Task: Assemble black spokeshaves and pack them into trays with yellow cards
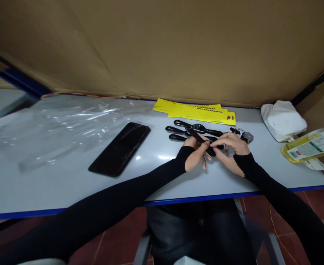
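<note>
My left hand [197, 154] and my right hand [231, 147] meet over the white table [68, 184], both gripping one black tool handle [199, 138] that slants between them. Just behind the hands lie several more black handled tools [191, 129] in a loose row. A small grey metal part [246, 137] sits just past my right hand's fingers. Yellow packaging cards [197, 110] lie flat behind the tools. Both arms wear black sleeves.
A black phone [120, 148] lies face up left of the hands. Clear plastic bags [62, 125] cover the table's left half. A white cloth [281, 119] and a bottle of yellow liquid [309, 147] sit at the right. A cardboard wall [162, 48] backs the table.
</note>
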The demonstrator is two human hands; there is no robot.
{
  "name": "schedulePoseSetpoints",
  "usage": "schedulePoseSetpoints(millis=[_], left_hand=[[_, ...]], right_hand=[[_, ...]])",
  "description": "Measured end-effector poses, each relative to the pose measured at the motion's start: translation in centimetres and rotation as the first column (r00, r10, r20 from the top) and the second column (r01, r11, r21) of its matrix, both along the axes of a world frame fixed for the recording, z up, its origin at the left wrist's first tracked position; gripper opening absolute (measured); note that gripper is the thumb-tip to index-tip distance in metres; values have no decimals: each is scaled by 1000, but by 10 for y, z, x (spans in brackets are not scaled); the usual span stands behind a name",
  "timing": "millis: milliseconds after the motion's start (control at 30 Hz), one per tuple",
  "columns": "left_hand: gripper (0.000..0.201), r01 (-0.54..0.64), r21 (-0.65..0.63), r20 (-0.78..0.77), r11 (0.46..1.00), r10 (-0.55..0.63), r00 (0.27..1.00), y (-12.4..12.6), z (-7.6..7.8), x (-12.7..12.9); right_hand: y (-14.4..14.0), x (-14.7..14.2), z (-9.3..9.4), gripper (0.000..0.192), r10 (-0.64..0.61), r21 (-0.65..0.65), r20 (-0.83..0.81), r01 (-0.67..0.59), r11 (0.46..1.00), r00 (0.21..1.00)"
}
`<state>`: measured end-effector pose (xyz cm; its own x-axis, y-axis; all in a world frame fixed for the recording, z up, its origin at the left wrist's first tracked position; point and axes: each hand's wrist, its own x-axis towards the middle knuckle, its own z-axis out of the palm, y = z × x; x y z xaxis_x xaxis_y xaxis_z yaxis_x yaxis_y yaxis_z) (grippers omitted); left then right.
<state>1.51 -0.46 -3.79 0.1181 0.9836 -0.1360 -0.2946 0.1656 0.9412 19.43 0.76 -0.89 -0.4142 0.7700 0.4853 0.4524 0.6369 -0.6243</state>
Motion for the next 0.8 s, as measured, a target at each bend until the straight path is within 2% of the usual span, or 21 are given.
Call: schedulePoseSetpoints(millis=[67,167,267,367,467,567,700,800], left_hand=[[38,-2,4,2,1000,2,1000,0,-1,0],[39,-3,8,9,1000,3,1000,0,-2,0],[40,2,-2,12,1000,-2,1000,0,-2,0],[39,7,-9,10,1000,-7,1000,0,-1,0],[39,5,4,5,1000,-5,1000,1,-1,-1],[38,-4,17,-10,1000,4,1000,1,-2,-1],[37,-1,12,-2,1000,1,1000,0,-3,0],[39,3,2,0,1000,-3,1000,0,-3,0]], right_hand=[[-1,0,2,22,36,-25,-3,-36,999,999],[-1,1,4,24,0,-24,1,0,1000,1000],[0,3,3,15,-12,-6,46,13,1000,999],[1,3,2,23,16,-3,49,-16,1000,999],[0,2,1,12,-2,-11,23,2,1000,1000],[2,1,-4,25,-16,-37,20,16,999,1000],[4,3,-8,9,-18,-12,21,19,1000,1000],[6,5,-4,7,22,24,33,-23,999,999]])
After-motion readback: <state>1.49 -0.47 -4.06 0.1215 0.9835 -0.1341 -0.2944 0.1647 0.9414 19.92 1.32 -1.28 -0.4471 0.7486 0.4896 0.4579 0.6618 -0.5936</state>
